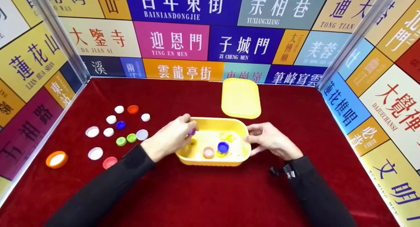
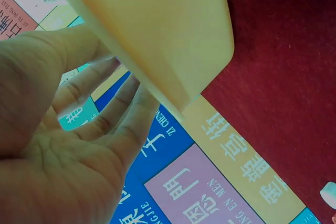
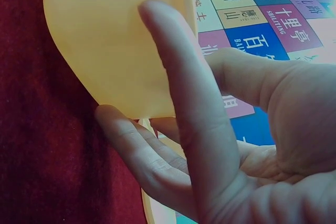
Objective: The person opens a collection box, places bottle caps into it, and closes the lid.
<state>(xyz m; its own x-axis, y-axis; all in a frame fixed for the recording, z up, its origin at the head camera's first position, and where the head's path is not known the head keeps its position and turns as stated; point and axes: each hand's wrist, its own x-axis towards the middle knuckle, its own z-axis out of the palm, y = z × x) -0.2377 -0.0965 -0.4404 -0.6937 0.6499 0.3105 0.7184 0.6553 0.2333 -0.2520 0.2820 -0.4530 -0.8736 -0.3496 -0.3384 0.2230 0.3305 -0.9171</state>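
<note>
My left hand (image 1: 175,133) pinches a small purple bottle cap (image 1: 191,132) inside the left end of a yellow plastic box (image 1: 210,162). In the left wrist view, that hand's fingers (image 2: 123,129) reach over the rim and the cap is mostly hidden. At the box's opposite end, my right hand (image 1: 270,140) grips the wall. The right wrist view shows one digit lying along the outer wall and fingers at the lower edge. In the box lie a pink cap (image 1: 208,152), a blue cap (image 1: 223,147) and several yellow ones.
A yellow lid (image 1: 241,98) lies behind the box. Several loose caps are spread on the red cloth (image 1: 210,194) to the left, among them an orange ring-shaped cap (image 1: 56,159), a red cap (image 1: 133,109) and a green cap (image 1: 121,141). Printed panels (image 1: 175,40) enclose the table.
</note>
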